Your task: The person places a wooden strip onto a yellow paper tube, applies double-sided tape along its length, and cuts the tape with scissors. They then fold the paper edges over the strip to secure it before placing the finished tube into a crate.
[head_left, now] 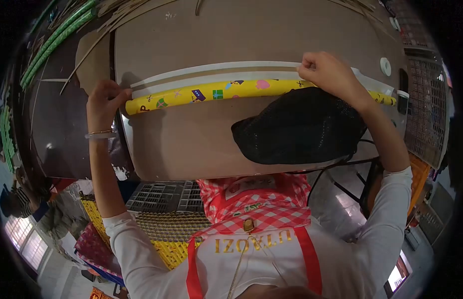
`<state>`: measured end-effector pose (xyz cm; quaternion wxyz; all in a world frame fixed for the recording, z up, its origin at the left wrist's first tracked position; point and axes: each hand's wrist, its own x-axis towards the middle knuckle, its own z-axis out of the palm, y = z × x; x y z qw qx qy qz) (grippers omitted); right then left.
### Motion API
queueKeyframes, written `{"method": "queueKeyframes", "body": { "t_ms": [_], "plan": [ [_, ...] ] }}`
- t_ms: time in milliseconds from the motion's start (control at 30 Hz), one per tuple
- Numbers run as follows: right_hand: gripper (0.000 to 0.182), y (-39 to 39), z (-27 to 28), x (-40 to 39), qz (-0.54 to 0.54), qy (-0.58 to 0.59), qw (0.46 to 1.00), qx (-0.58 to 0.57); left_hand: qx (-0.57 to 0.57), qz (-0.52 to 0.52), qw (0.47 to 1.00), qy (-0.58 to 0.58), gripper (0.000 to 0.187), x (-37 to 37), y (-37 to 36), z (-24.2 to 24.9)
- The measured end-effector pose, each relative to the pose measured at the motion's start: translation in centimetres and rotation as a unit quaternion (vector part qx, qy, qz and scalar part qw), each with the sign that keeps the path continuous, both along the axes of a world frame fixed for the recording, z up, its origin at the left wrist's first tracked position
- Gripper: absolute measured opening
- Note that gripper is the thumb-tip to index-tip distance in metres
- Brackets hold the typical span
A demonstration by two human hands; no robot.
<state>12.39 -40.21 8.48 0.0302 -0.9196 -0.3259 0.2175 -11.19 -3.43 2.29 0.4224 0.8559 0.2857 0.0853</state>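
A roll of yellow wrapping paper (179, 97) with party pictures lies lengthwise across the table, a white strip (191, 71) running along its far side. My left hand (106, 102) is closed at the roll's left end, thumb and fingers pinching there. Over the right part of the roll, my right hand (327, 74) has its fingers curled in a pinch near the white strip; what they hold, if anything, is hidden. A black mesh-like item (299, 129) lies in front of the roll, below my right forearm, and covers part of the roll.
A white tape roll (385, 66) and a dark object (403, 89) sit near the table's right edge. Green rolls (59, 42) and thin brown strips (99, 45) lie at the far left. Below the table edge are yellow rolls (174, 251) and a black crate (159, 196).
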Motion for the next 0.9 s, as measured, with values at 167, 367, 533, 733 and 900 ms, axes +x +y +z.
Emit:
{"method": "queueKeyframes", "body": {
  "t_ms": [167,367,533,733,900],
  "plan": [
    [0.022,0.2,-0.5,0.1,0.001,-0.008,1.0,-0.003,0.025,0.0,0.999,0.025,0.027,-0.1,0.3,0.1],
    [0.023,0.4,-0.8,0.1,0.001,0.011,1.0,-0.008,0.005,0.005,1.0,0.019,0.027,-0.2,0.3,0.5],
    [0.022,0.4,-1.0,0.0,0.008,0.002,1.0,-0.004,0.007,0.014,1.0,0.015,0.028,-0.3,0.4,0.6],
    [0.021,0.4,-1.6,-0.1,0.012,-0.004,1.0,0.015,-0.011,0.004,1.0,-0.002,0.029,-0.5,1.0,0.3],
    [0.021,0.8,-1.6,0.0,0.01,0.013,1.0,-0.004,0.021,0.005,1.0,0.018,0.03,-0.8,1.6,0.0]
  ]
}}
